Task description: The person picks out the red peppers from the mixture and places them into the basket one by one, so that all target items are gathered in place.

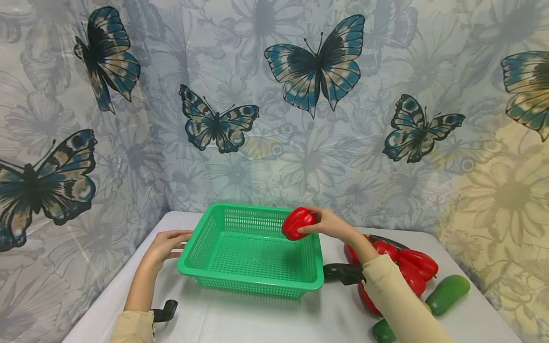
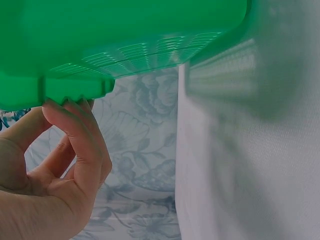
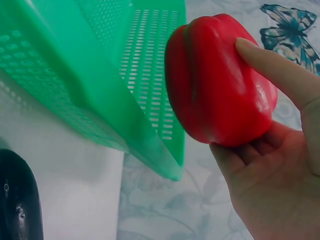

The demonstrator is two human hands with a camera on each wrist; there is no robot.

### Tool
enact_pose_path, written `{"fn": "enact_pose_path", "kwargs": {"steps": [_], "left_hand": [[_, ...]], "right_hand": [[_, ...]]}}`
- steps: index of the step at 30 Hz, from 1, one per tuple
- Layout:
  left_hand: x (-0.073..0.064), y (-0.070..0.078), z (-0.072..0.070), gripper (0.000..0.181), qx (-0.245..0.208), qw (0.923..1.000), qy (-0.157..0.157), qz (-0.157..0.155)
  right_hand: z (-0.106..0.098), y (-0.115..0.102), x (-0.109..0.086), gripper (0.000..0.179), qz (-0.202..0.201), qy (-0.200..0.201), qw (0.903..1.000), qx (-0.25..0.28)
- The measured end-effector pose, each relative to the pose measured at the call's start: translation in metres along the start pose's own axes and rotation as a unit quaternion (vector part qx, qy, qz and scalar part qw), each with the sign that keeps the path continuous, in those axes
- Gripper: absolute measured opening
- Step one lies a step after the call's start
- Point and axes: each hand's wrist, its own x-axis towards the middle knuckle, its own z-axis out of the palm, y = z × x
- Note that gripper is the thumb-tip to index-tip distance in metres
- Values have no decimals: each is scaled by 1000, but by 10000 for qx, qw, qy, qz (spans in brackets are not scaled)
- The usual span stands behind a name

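Note:
My right hand [image 1: 328,224] grips a red bell pepper [image 1: 299,223] over the right back part of a green plastic basket [image 1: 257,286]. In the right wrist view, the thumb lies on one side of the pepper [image 3: 220,80] and the fingers are under the other, beside the basket's rim [image 3: 120,120]. At the basket's left side is my left hand [image 1: 165,247], its fingertips at the outer rim. The left wrist view shows these bent fingers [image 2: 82,135] from below, touching the rim's underside. Only perforated floor shows inside the basket.
Right of the basket, several red bell peppers [image 1: 416,264] lie piled, partly behind my right sleeve. Green vegetables [image 1: 448,295] lie nearer the table's right edge. A glossy dark eggplant [image 3: 20,200] is close beside the basket. Butterfly-patterned cloth [image 1: 257,176] hangs behind the white table [image 1: 240,319].

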Motion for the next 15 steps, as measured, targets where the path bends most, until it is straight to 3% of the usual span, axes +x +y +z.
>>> {"fn": "enact_pose_path", "kwargs": {"steps": [15], "left_hand": [[0, 0, 1, 55, 22, 10000, -7, -25]], "right_hand": [[9, 2, 17, 70, -78, -330, 9993, -149]]}}
